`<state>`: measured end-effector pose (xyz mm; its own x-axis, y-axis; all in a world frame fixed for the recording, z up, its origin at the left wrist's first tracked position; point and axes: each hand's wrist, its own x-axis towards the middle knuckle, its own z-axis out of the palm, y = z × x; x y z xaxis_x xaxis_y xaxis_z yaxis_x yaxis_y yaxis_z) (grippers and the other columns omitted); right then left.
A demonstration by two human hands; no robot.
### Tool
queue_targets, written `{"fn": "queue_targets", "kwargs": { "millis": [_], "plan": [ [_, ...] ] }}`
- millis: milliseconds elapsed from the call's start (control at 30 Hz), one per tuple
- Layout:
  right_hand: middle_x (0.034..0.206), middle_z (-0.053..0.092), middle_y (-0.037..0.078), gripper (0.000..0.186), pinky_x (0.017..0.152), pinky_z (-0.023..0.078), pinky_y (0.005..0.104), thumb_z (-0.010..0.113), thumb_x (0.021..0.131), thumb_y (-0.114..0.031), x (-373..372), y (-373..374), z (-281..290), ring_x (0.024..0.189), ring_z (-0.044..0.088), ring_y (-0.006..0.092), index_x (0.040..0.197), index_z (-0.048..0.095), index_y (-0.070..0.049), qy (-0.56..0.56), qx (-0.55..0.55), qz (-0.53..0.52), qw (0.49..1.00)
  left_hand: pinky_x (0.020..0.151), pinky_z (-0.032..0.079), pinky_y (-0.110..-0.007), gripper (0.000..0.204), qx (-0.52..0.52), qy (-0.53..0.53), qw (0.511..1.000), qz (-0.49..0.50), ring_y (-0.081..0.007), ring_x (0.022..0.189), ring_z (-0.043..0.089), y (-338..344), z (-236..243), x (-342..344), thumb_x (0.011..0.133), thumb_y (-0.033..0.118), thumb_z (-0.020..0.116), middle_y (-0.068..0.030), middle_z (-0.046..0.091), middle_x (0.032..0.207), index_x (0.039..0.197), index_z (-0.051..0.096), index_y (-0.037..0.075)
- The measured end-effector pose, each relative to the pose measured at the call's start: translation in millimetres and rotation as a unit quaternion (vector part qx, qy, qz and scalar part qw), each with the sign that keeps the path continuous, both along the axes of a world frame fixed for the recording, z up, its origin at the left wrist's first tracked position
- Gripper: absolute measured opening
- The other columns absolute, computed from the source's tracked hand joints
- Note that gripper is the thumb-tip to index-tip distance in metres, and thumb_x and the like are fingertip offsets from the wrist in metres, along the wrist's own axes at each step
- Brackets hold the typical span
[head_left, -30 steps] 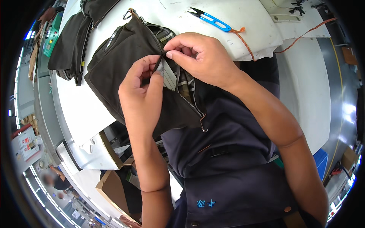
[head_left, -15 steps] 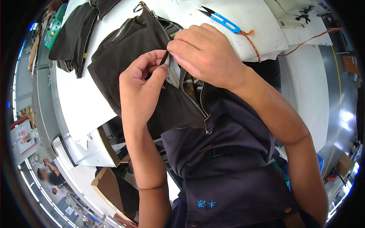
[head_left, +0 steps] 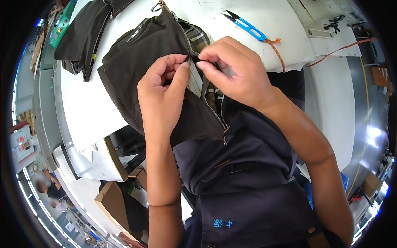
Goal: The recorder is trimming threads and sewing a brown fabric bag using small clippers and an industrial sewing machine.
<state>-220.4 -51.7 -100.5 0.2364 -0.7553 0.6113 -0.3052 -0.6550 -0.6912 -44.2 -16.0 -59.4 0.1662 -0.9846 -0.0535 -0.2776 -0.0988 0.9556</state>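
A dark olive fabric bag (head_left: 123,82) lies at the table edge toward my body, its zipper open on a plaid lining with a pale panel inside. My left hand (head_left: 165,84) pinches the edge of the opening between thumb and forefinger. Just right of it, my right hand (head_left: 231,72) has thumb and forefinger closed on the bag's zipper edge near a small dark piece. A metal clip hangs at the bag's top. Blue thread snips (head_left: 252,29) with an orange cord lie on the white work surface (head_left: 289,29) beyond my right hand.
Another dark bag (head_left: 76,37) lies at the upper left beside a green device (head_left: 58,31). An open cardboard box (head_left: 111,204) sits low at the left. A co-worker (head_left: 53,188) is at the far left. A floor aisle with cardboard boxes runs along the right.
Both hands have shifted slightly rightward along with the bag. My right hand rose over the opening, then came down a little, its thumb and forefinger now visible at the zipper edge.
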Motion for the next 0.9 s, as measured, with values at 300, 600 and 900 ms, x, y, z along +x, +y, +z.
{"fn": "queue_targets", "kwargs": {
  "millis": [300,600,900],
  "plan": [
    [0.081,0.067,0.009,0.012,0.066,0.053,0.0377,0.075,0.085,-0.007,1.0,-15.9,2.3,0.074,0.066,0.0275,0.095,0.07,-0.004,0.014,-0.008,0.001,1.0,0.055,0.048,-0.02,0.017,0.013,0.027,1.0,-0.004,-0.0019,0.073,0.06,-2.2,0.8,3.1,0.098,0.011,0.073,0.0003,0.072,0.089,0.11,0.076,0.0],
    [0.089,0.065,0.006,0.018,0.067,0.051,0.0357,0.076,0.084,-0.007,3.6,-16.1,0.7,0.077,0.065,0.0256,0.102,0.071,-0.006,0.038,-0.011,-0.009,0.999,0.054,0.048,-0.02,0.017,0.029,0.048,0.998,0.0,-0.0021,0.073,0.061,-3.0,1.2,4.9,0.098,0.011,0.072,-0.0001,0.073,0.089,0.11,0.076,-0.001],
    [0.094,0.063,0.002,0.016,0.075,0.047,0.0353,0.076,0.08,-0.009,0.7,-25.1,8.5,0.086,0.062,0.0209,0.095,0.068,-0.008,0.202,-0.251,-0.023,0.946,0.055,0.048,-0.02,0.017,0.02,0.072,0.997,-0.005,-0.0023,0.073,0.061,-3.8,0.3,4.8,0.099,0.009,0.071,-0.0008,0.073,0.09,0.11,0.075,-0.003]
  ]
}}
